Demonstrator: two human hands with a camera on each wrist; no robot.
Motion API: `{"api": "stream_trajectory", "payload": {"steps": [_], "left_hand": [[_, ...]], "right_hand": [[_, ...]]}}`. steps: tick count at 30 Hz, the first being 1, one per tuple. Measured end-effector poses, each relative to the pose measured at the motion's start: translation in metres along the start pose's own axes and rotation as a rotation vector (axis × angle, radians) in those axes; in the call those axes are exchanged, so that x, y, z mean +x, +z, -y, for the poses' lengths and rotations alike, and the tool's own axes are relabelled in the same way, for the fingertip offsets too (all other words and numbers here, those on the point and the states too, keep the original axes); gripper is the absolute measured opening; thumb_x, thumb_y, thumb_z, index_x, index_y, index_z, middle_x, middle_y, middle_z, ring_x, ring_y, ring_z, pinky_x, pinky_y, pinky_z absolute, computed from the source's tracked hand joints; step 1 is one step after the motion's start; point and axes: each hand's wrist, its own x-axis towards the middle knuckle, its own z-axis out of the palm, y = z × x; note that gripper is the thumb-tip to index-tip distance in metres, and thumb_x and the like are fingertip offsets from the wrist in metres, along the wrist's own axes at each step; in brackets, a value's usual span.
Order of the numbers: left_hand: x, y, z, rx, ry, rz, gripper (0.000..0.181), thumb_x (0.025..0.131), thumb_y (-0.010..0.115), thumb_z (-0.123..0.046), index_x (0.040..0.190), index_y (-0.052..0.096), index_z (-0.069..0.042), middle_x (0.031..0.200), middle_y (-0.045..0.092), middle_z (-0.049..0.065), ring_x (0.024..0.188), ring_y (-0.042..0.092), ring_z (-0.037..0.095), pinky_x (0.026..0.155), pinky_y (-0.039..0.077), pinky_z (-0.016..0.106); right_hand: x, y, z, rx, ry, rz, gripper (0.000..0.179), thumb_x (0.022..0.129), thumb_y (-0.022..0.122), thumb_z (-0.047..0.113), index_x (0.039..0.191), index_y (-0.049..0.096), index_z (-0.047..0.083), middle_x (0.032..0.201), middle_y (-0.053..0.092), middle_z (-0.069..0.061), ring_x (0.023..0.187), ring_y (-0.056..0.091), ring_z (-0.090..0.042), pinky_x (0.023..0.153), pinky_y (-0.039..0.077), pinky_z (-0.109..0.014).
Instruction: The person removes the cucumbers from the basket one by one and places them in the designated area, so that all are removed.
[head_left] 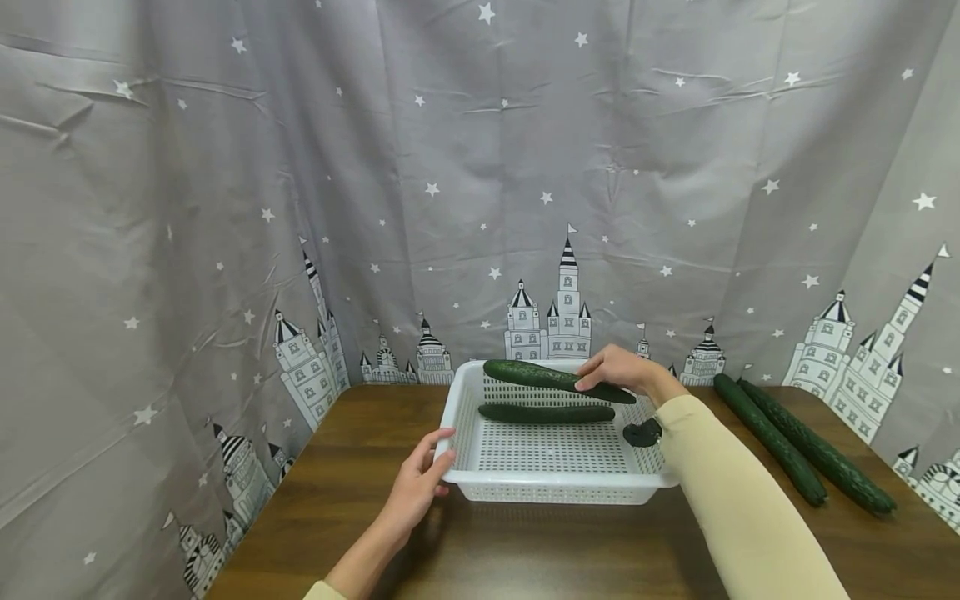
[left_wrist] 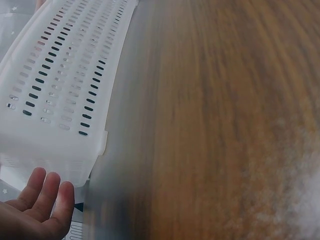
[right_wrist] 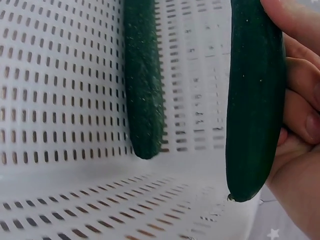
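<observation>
A white slotted plastic basket (head_left: 555, 478) stands on the wooden table. My left hand (head_left: 417, 479) grips its left rim, thumb on top; in the left wrist view the fingers (left_wrist: 64, 207) curl under the basket's end. Near the basket's back wall, my right hand (head_left: 618, 371) holds a long green cucumber (head_left: 528, 373) over the basket, tilted down to the right. Seen from the right wrist, thumb and fingers pinch this cucumber (right_wrist: 255, 110) from one side. A second cucumber (head_left: 546, 414) lies inside along the back of the basket floor (head_left: 551, 450).
Two more cucumbers (head_left: 768, 437) lie side by side on the table (head_left: 360, 433) to the right of the basket. A grey curtain (head_left: 480, 167) with stars and castles hangs right behind the table's back edge. A black wrist camera (head_left: 642, 432) sits below my right wrist.
</observation>
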Motion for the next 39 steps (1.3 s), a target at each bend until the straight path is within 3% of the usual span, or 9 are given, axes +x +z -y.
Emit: {"api": "stream_trajectory", "payload": {"steps": [6,13,19,26,34,39], "left_hand": [[0.000,0.000,-0.001,0.018,-0.002,0.009,0.040,0.103,0.058,-0.027,0.142,0.051,-0.019,0.118,0.062,0.022,0.091,0.061,0.019,0.074,0.053,0.037],[0.001,0.001,0.000,0.013,0.008,-0.006,0.040,0.101,0.061,-0.024,0.141,0.053,-0.018,0.115,0.063,0.020,0.089,0.060,0.020,0.074,0.052,0.039],[0.001,0.002,0.002,0.023,0.009,-0.014,0.041,0.102,0.060,-0.021,0.141,0.052,-0.018,0.115,0.064,0.020,0.088,0.059,0.020,0.072,0.052,0.038],[0.003,0.001,0.004,0.048,0.014,-0.006,0.041,0.102,0.059,-0.022,0.142,0.051,-0.019,0.118,0.063,0.021,0.089,0.059,0.020,0.072,0.051,0.039],[0.002,0.001,0.001,0.047,0.013,-0.002,0.041,0.102,0.059,-0.023,0.142,0.051,-0.019,0.120,0.063,0.020,0.090,0.059,0.020,0.073,0.052,0.040],[0.004,0.001,0.005,0.066,0.006,-0.006,0.040,0.103,0.058,-0.021,0.142,0.051,-0.018,0.120,0.064,0.021,0.090,0.059,0.020,0.072,0.052,0.039]], "right_hand": [[-0.006,-0.012,0.002,0.000,-0.006,-0.020,0.045,0.087,0.078,0.021,0.124,0.068,-0.002,0.139,0.058,-0.023,0.138,0.043,-0.043,0.112,0.038,-0.054],[-0.012,-0.027,0.002,0.020,0.000,-0.036,0.046,0.088,0.078,0.022,0.126,0.067,-0.002,0.137,0.059,-0.025,0.130,0.053,-0.040,0.096,0.053,-0.042],[-0.022,-0.040,0.004,-0.029,-0.011,-0.038,0.047,0.091,0.075,0.024,0.129,0.066,-0.002,0.141,0.056,-0.026,0.137,0.045,-0.045,0.107,0.044,-0.053],[-0.035,-0.056,0.002,-0.022,0.017,-0.051,0.052,0.092,0.074,0.028,0.133,0.063,-0.002,0.145,0.051,-0.028,0.141,0.038,-0.047,0.108,0.043,-0.054],[-0.051,-0.070,-0.008,-0.049,0.013,-0.097,0.055,0.091,0.074,0.029,0.133,0.062,-0.003,0.146,0.049,-0.029,0.144,0.031,-0.050,0.114,0.030,-0.062],[-0.061,-0.078,-0.016,-0.050,0.029,-0.135,0.057,0.090,0.076,0.032,0.133,0.062,-0.003,0.146,0.049,-0.029,0.144,0.029,-0.051,0.114,0.028,-0.064]]}}
